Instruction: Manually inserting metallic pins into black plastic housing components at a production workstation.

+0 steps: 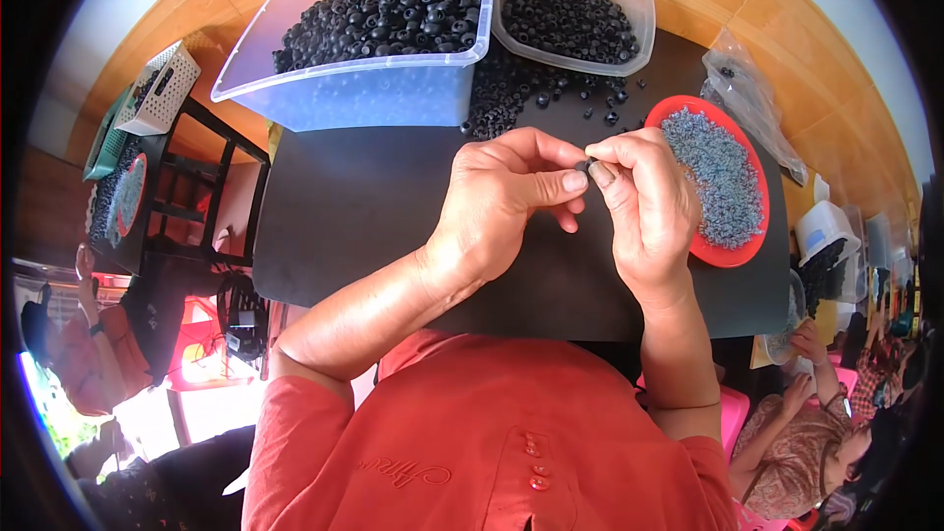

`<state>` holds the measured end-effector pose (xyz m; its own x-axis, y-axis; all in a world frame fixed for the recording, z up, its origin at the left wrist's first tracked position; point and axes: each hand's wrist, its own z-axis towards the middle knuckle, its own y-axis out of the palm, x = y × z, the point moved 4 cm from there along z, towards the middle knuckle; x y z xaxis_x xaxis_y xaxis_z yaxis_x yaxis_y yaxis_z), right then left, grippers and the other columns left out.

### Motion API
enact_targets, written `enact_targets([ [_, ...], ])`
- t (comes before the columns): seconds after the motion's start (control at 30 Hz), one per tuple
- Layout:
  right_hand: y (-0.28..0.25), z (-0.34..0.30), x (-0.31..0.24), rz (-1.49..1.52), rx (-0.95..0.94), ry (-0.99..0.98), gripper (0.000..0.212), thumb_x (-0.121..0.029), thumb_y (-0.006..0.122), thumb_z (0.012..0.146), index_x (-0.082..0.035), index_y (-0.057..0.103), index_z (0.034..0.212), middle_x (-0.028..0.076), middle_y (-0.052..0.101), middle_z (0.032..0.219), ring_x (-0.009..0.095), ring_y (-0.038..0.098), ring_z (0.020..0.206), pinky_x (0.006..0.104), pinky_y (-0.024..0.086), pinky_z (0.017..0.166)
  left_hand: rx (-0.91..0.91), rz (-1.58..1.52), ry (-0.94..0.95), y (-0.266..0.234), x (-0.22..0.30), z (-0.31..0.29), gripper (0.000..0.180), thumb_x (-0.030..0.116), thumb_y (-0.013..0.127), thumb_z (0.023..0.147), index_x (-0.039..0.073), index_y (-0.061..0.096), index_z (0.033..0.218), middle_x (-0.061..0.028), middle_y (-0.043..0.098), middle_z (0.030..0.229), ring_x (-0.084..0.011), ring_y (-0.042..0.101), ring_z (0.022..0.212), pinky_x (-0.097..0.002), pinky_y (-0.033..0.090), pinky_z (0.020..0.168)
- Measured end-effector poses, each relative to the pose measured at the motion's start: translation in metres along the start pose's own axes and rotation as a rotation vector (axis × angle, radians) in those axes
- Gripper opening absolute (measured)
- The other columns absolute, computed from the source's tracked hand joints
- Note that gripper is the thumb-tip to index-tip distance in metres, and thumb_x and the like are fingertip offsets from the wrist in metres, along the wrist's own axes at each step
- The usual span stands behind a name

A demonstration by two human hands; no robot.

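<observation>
Above the black table, my two hands meet fingertip to fingertip. My left hand (506,182) pinches a small black round part (584,166) between thumb and fingers, and most of it is hidden. From the other side my right hand (644,192) presses thumb and forefinger together against that part. Whatever else lies in the right pinch is too small to make out. Just right of my right hand is a red plate (726,254) heaped with tiny blue-grey pieces (716,172). Loose black round parts (497,103) lie on the table beyond my hands.
A large clear bin (344,98) full of black round parts stands at the far left of the table (334,206). Beside it is a smaller clear tub (580,61). A plastic bag (752,103) lies at the far right. Other people sit at both sides, near a white basket (162,88).
</observation>
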<state>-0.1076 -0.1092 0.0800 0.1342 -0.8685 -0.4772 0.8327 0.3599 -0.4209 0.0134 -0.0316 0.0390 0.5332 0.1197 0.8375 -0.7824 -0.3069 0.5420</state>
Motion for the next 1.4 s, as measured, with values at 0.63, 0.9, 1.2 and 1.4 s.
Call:
enact_targets([
  [0.63, 0.008, -0.002, 0.004, 0.132, -0.051, 0.076, 0.028, 0.007, 0.070, 0.077, 0.001, 0.063, 0.104, 0.009, 0.061, 0.086, 0.016, 0.059, 0.071, 0.0260, 0.047, 0.059, -0.012, -0.163, -0.092, -0.008, -0.003, 0.006, 0.014, 0.004, 0.060, 0.094, -0.004, 0.062, 0.104, -0.0131, 0.067, 0.095, -0.0217, 0.064, 0.084, -0.0362, 0.052, 0.077],
  [0.9, 0.016, -0.010, 0.007, -0.152, 0.050, -0.033, 0.031, 0.003, 0.070, 0.069, -0.001, 0.059, 0.098, 0.012, 0.058, 0.084, 0.028, 0.059, 0.068, 0.0345, 0.048, 0.056, 0.058, -0.241, -0.108, -0.006, -0.013, 0.002, 0.012, 0.003, 0.063, 0.092, -0.006, 0.065, 0.100, -0.0141, 0.068, 0.095, -0.0201, 0.065, 0.082, -0.0324, 0.053, 0.076],
  [1.2, 0.006, -0.008, 0.000, -0.194, 0.042, -0.138, 0.021, 0.001, 0.066, 0.074, 0.002, 0.060, 0.094, 0.011, 0.055, 0.075, 0.025, 0.057, 0.060, 0.0344, 0.044, 0.049, -0.050, -0.242, -0.085, -0.001, -0.012, 0.000, 0.012, -0.001, 0.064, 0.089, -0.007, 0.065, 0.100, -0.0140, 0.069, 0.093, -0.0206, 0.066, 0.080, -0.0326, 0.054, 0.074],
  [1.4, 0.004, -0.010, -0.001, -0.221, 0.018, -0.188, 0.023, 0.000, 0.072, 0.075, 0.001, 0.062, 0.096, 0.009, 0.058, 0.075, 0.020, 0.053, 0.058, 0.0301, 0.044, 0.052, -0.078, -0.212, 0.009, 0.001, -0.008, 0.002, 0.009, -0.006, 0.065, 0.085, -0.006, 0.066, 0.094, -0.0127, 0.069, 0.088, -0.0198, 0.066, 0.075, -0.0305, 0.055, 0.070],
])
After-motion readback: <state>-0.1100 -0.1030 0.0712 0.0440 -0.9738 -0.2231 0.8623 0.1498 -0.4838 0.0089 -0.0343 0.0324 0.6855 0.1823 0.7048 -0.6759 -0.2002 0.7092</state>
